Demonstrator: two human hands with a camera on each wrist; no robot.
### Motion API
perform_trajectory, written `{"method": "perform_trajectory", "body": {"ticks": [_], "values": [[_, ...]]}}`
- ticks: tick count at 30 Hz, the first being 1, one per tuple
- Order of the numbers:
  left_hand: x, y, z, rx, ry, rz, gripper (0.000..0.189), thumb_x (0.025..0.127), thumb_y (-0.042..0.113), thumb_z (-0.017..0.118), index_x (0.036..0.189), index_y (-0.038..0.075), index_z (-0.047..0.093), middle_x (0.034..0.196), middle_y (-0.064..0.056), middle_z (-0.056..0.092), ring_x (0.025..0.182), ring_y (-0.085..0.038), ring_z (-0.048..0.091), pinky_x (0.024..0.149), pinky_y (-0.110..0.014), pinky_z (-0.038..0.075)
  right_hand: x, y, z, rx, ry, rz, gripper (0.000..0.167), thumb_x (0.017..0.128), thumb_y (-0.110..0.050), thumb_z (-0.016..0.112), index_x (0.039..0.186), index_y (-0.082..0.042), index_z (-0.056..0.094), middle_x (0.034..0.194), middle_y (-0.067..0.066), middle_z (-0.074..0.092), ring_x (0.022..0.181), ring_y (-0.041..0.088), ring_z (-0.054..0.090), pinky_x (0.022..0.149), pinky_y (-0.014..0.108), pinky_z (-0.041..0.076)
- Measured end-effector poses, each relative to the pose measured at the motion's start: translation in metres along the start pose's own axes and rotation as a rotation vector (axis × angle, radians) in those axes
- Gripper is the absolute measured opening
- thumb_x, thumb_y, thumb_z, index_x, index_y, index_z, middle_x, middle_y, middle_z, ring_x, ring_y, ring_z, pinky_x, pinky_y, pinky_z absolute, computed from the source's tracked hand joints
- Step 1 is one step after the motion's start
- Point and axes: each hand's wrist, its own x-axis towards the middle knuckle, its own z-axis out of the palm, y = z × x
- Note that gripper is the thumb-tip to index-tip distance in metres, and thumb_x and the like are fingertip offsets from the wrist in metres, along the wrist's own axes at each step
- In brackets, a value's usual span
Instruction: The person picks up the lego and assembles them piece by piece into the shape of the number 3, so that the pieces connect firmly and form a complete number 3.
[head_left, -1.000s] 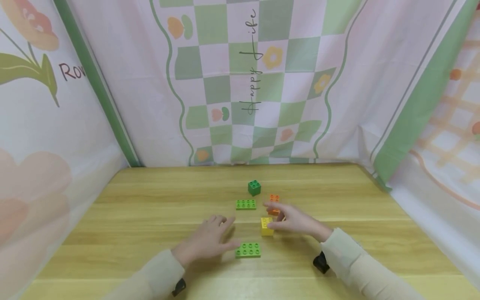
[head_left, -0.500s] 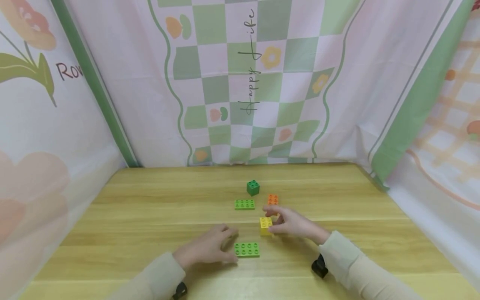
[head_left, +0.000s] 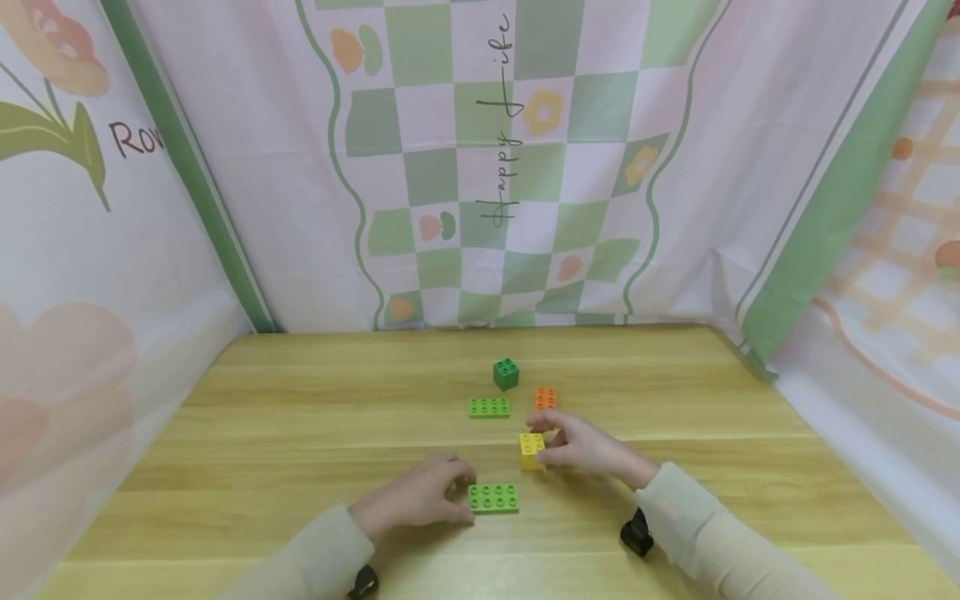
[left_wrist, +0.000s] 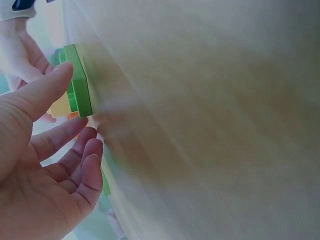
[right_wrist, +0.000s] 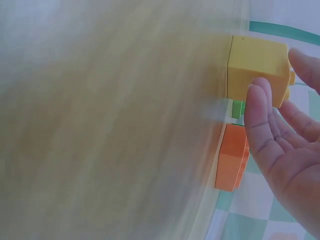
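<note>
In the head view my left hand (head_left: 420,493) is at the left end of a light green flat brick (head_left: 492,498), thumb and index finger parted around that end. The left wrist view shows the thumb overlapping this brick (left_wrist: 80,82) and the index fingertip close to its lower edge; firm contact cannot be told. My right hand (head_left: 588,450) hovers beside a yellow block (head_left: 532,450), its thumb near the block's right side. Seen from the right wrist, its loosely bent fingers pass beside the yellow block (right_wrist: 257,62) without plainly gripping it. Both bricks stand on the table.
Behind the right hand lies an orange brick (head_left: 545,397), partly covered by the fingers. Another light green flat brick (head_left: 489,407) and a dark green block (head_left: 506,374) stand farther back on the wooden table (head_left: 300,400). A patterned curtain (head_left: 495,175) hangs at the back.
My left hand has shifted slightly down toward the near flat brick, and its thumb and index finger have drawn closer together. The right hand stays almost still by the yellow block.
</note>
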Motion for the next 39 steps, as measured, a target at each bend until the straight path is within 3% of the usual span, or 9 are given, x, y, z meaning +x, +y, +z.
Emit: {"method": "perform_trajectory", "body": {"ticks": [13,26,39], "values": [[0.004,0.003,0.002,0.017,-0.001,-0.028,0.036,0.074,0.029,0.074,0.103,0.01,0.064,0.088,0.009,0.05,0.075,-0.004,0.048,0.067,-0.021,0.044,0.0,-0.005,0.001,0.023,0.028,0.012,0.031,0.084,-0.01,0.067,0.11,0.0,0.054,0.112,0.017,0.053,0.081,0.02,0.059,0.064,0.03,0.05],[0.004,0.006,0.001,0.009,-0.016,-0.041,0.032,0.074,0.028,0.074,0.1,0.012,0.064,0.085,0.01,0.049,0.074,-0.005,0.048,0.066,-0.02,0.042,-0.001,-0.01,0.004,-0.035,0.051,0.01,0.028,0.083,-0.015,0.068,0.107,-0.006,0.057,0.107,0.007,0.057,0.083,0.018,0.059,0.069,0.03,0.049],[0.004,0.004,0.003,0.024,-0.009,-0.038,0.032,0.074,0.028,0.074,0.1,0.012,0.064,0.086,0.01,0.049,0.074,-0.004,0.047,0.067,-0.02,0.043,-0.005,-0.026,0.009,0.011,0.011,-0.012,0.027,0.083,-0.013,0.067,0.106,-0.005,0.057,0.11,0.013,0.056,0.081,0.019,0.06,0.071,0.032,0.049]]}}
